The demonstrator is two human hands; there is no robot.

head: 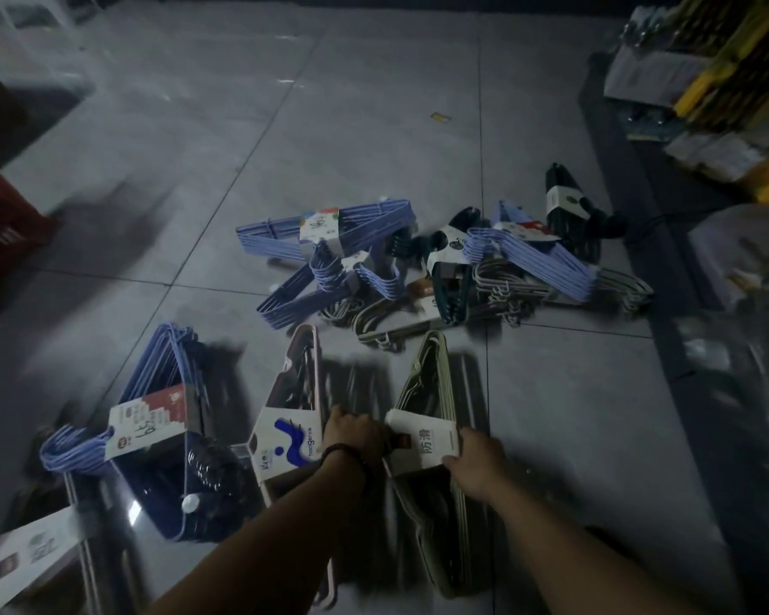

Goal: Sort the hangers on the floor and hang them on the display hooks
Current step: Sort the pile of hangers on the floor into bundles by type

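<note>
Flanking the hanger pack (427,383), both hands' (351,432) (478,459) fingers (451,460) grip.

Floor (374,126): glossy grey tiles with dark grout lines.
Centre: mixed heap (445,268) of banded hanger bundles in blue, dark green and beige, overlapping.
Near edge, side by side: blue bundle (152,421), red-and-white label; pink bundle (285,437), blue-printed label; olive-green bundle (431,375), white label.
Far tile: small yellow scrap (440,116).

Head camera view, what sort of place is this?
Probably a shop aisle or stockroom. Hanger bundles in printed retail sleeves lie on the tiled floor, packaged goods line the right edge, and the right hand holds an olive hanger bundle.
</note>
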